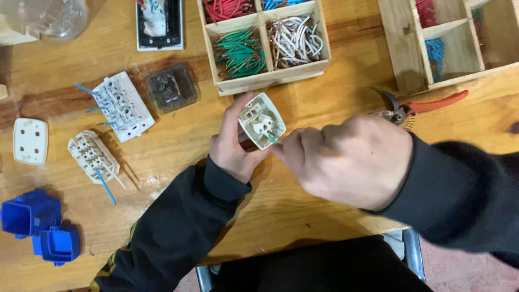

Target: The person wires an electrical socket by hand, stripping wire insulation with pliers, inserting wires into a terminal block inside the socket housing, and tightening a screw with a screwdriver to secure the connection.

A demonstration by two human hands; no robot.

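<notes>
Left hand (232, 146) gripping one white socket insert (261, 120) above the wooden surface (303, 205), right hand (346, 159) fingers pinched on its green wire (273, 139), two wired inserts (121, 105) far left, two blue boxes (40, 224) near left, one pair of orange-handled cutters (421, 105) right

No labels, signs or screens in view. Only packaging: a clear plastic bag (51, 17), crumpled, at the surface's (303, 205) top-left corner.

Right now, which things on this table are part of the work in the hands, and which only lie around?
In the work: white socket module, held by the left hand; green wire, pinched by the right hand.

Lying around: orange-handled cutters, wooden tray of wire pieces, two white socket blocks, blue boxes, white cover plate.
</notes>
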